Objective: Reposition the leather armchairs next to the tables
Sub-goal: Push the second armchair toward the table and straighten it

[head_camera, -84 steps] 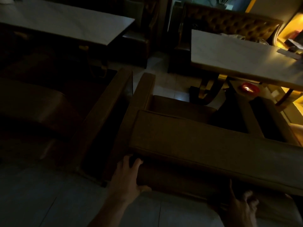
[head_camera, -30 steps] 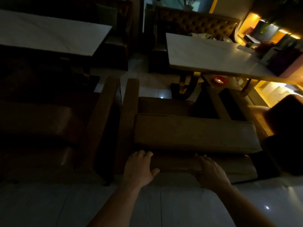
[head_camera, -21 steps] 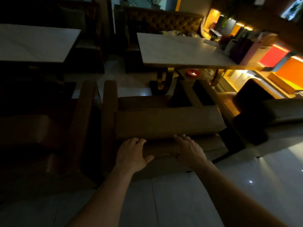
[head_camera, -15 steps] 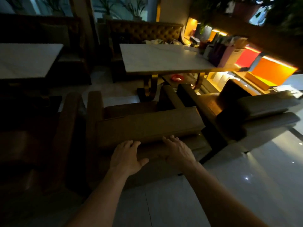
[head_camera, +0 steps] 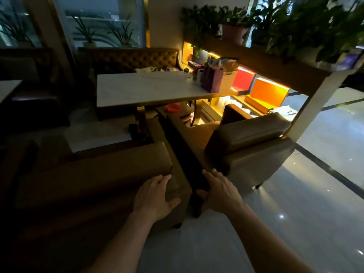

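Note:
A brown leather armchair point(head_camera: 94, 174) faces a white marble table point(head_camera: 149, 88), its back toward me. My left hand point(head_camera: 155, 196) lies flat on the right rear corner of that chair, fingers spread. My right hand point(head_camera: 220, 191) hovers with fingers apart over the dark gap between this chair and a second leather armchair point(head_camera: 250, 142) to the right, near that chair's left arm. The second chair stands turned at an angle to the table. Neither hand grips anything.
A tufted leather bench point(head_camera: 136, 58) sits behind the table. Bags and boxes point(head_camera: 213, 79) stand at the table's right end. A planter shelf with lit orange panels point(head_camera: 266, 93) runs along the right. Another table edge point(head_camera: 7, 87) shows far left. Glossy tiled floor point(head_camera: 295, 213) lies right.
My view has swung right and up, bringing the second armchair into sight. My left hand slid to the first chair's right corner. My right hand left its back and now hangs over the gap.

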`<state>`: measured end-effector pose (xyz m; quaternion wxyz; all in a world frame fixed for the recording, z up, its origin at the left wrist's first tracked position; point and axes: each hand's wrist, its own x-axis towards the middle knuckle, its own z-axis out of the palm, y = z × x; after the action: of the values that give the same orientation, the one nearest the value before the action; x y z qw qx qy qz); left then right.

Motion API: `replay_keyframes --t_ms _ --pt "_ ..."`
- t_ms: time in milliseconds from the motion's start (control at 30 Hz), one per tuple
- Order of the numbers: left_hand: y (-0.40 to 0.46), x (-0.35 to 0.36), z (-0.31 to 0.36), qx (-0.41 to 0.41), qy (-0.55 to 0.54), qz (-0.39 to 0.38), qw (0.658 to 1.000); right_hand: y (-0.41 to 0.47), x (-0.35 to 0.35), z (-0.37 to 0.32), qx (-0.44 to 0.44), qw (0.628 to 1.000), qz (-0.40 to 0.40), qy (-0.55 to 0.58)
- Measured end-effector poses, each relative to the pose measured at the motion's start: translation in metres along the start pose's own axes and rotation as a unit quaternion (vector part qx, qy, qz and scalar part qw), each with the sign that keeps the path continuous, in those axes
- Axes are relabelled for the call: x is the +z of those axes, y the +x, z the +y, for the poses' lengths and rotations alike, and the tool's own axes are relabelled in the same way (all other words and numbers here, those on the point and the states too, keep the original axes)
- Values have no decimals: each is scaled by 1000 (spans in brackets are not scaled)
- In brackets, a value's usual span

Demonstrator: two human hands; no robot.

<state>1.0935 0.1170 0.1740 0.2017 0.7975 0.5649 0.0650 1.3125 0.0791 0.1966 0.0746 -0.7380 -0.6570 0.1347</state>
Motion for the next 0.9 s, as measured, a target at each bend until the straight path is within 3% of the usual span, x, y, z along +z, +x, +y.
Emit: replay_keyframes --t_ms 267,567,900 --pt "94 60 109 18 -16 -10 1000 46 -24 144 23 1000 -8 -14" --pt "251 142 192 -26 -62 -45 997 173 -33 300 20 997 -55 -43" --pt "358 195 284 -71 -41 -32 996 276 -41 446 2 995 -90 -36"
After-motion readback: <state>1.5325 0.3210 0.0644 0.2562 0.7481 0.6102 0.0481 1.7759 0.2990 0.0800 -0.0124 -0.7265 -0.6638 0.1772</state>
